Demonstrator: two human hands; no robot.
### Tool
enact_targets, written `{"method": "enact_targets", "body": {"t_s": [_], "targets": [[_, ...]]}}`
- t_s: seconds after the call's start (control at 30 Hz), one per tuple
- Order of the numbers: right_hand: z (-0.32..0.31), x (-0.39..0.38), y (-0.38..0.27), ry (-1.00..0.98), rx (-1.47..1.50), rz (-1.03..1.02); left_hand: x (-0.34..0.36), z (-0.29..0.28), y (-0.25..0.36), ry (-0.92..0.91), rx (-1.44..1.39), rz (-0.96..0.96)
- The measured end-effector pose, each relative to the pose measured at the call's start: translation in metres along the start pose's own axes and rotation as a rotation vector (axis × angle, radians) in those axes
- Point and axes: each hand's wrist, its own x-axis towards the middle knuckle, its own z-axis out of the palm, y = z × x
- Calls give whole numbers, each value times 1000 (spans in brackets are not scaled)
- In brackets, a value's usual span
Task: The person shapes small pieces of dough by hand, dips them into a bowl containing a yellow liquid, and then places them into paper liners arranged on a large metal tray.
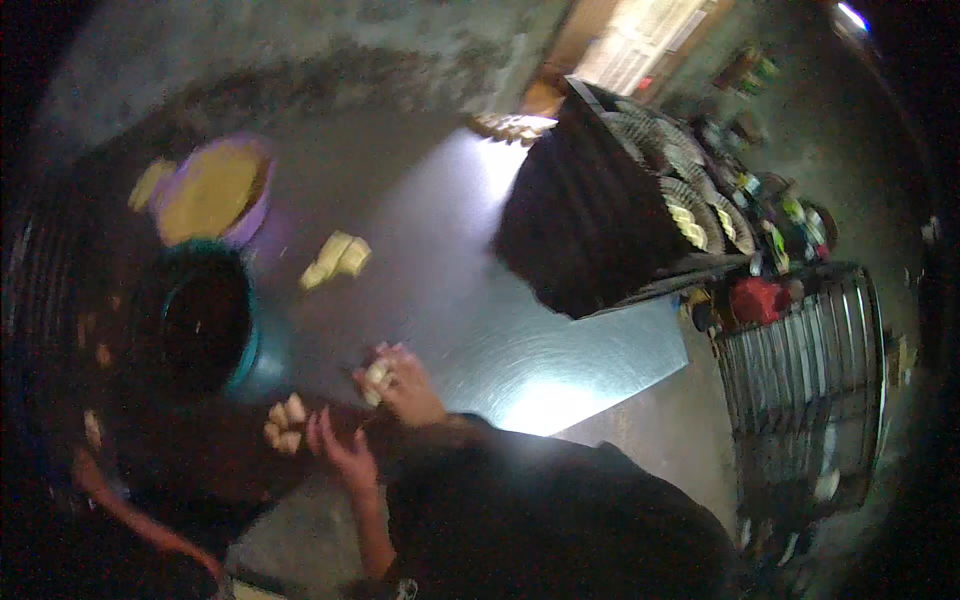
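Observation:
My right hand [408, 390], reaching out from a dark sleeve, has its fingers curled round a small pale dough-like lump [377, 373] just above the table. To its left, my left hand [345, 458] is held with fingers stretched and apart, nothing visible in it. Close beside those fingertips lies a small cluster of pale brown lumps [286, 425] on the dark part of the table [410, 300]. Farther off on the tabletop sit a few flat pale yellow pieces [337, 258]. The picture is dim and slightly blurred, so the lumps' exact kind is unclear.
At the left stand a teal tub [247, 360] with a dark inside and a purple basin [257, 217] of yellowish stuff. Another person's arm [140, 520] enters lower left. A dark crate [590, 220] bearing round ribbed trays stands far right, near a metal rack [800, 370].

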Motion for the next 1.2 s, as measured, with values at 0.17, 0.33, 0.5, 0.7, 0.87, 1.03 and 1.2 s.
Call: {"method": "enact_targets", "body": {"t_s": [0.17,0.33,0.5,0.7,0.87,1.03,1.2], "targets": [[53,22,51,-249,30,-65,4,-14,25,142,-19,-147],[-42,73,97,-723,1418,852,36,-4,104,10,-38,-258],[-282,25,128,-790,2189,771,14,51,128,8,-217,-313],[-494,35,254,32,1570,665,-23,97,172,-325,-284,-497],[-517,90,423,209,790,632,-35,111,168,-370,-289,-465],[-519,91,507,-149,24,628,-63,128,97,-150,-37,-12],[-495,118,363,164,11,458,-41,77,104,-131,-363,-473]]}}
